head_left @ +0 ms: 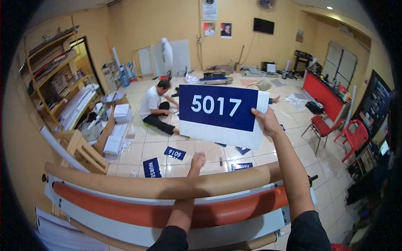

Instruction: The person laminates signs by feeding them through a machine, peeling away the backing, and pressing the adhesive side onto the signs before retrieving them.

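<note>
Now 5017 sign (217, 117) in right hand (269, 121).

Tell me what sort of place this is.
Probably a sign-making or print workshop. Your right hand holds a blue-and-white 5017 sign, similar dark blue pieces, including one reading NURSE, lie on the floor, and long brown and orange-red rolls span the foreground.

I see a sign-making workshop, with material rolls (176, 207), a loaded shelf rack (54, 69) and lettered signs (175, 153) across the floor (188, 146).
</note>
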Motion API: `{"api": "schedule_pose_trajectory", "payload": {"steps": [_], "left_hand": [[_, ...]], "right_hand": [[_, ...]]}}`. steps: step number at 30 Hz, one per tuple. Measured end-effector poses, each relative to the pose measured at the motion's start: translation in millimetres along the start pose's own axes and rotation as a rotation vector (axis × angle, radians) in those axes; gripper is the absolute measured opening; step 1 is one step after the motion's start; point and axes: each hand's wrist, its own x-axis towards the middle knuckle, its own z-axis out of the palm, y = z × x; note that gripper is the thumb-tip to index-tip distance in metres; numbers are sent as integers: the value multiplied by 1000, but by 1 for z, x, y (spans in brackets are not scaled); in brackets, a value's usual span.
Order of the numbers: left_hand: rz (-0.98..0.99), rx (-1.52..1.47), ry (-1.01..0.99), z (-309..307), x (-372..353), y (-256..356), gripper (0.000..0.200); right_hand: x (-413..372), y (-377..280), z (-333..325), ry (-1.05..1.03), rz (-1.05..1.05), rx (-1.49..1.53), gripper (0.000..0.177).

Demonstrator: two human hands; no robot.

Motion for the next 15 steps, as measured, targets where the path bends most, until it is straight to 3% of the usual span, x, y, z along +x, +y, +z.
{"api": "schedule_pose_trajectory", "payload": {"steps": [2,4,5,10,12,13,14,15], "left_hand": [[138,1224,-225,-22,-28,-17,36],[-40,1206,-504,-56,-27,-23,47],[-35,1216,-544,-53,-40,-20,47],[534,1520,-697,-32,-185,54,49],[13,1688,-634,-22,-242,64,60],[184,1621,-664,-1,-295,85,57],[184,1633,-676,7,-313,86,57],[173,1312,-684,10,-322,91,57]], "right_hand": [[-30,-38,-3,74,-57,31,37],[-66,-68,-13,130,-102,97,37],[-82,-77,-21,135,-132,110,36],[-173,-112,-37,260,-226,91,35],[-211,-118,-42,292,-238,73,35],[-235,-120,-47,307,-242,80,35],[-259,-123,-46,301,-219,114,34],[-272,-125,-41,295,-187,148,34]]}}
